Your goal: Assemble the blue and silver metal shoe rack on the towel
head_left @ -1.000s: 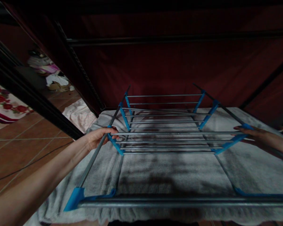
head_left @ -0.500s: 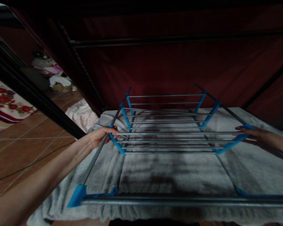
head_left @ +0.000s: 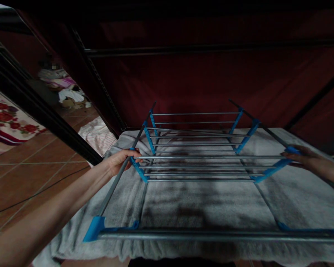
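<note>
A metal rack (head_left: pixel 195 157) with several grey bars and blue plastic joints lies on a grey blanket (head_left: pixel 183 202). My left hand (head_left: pixel 125 158) is closed round the rack's left side at a blue joint, its fingers beside the end of a crossbar. On the far side, my right hand (head_left: pixel 302 155) grips the right side at the matching blue joint. Nearest to me runs a thick front bar (head_left: pixel 211 235), with a blue corner piece (head_left: pixel 94 228) at its left end.
A dark red fabric panel (head_left: pixel 195 81) with black edges stands behind the rack. At the left are a black slanted post (head_left: pixel 44 107), a striped cloth (head_left: pixel 98 135) on the tiled floor, a flowered cloth (head_left: pixel 5 118) and a pile of fabrics (head_left: pixel 58 81).
My right hand has shifted slightly along the right blue joint. The rack's front left corner has moved a little to the right and up in view.
</note>
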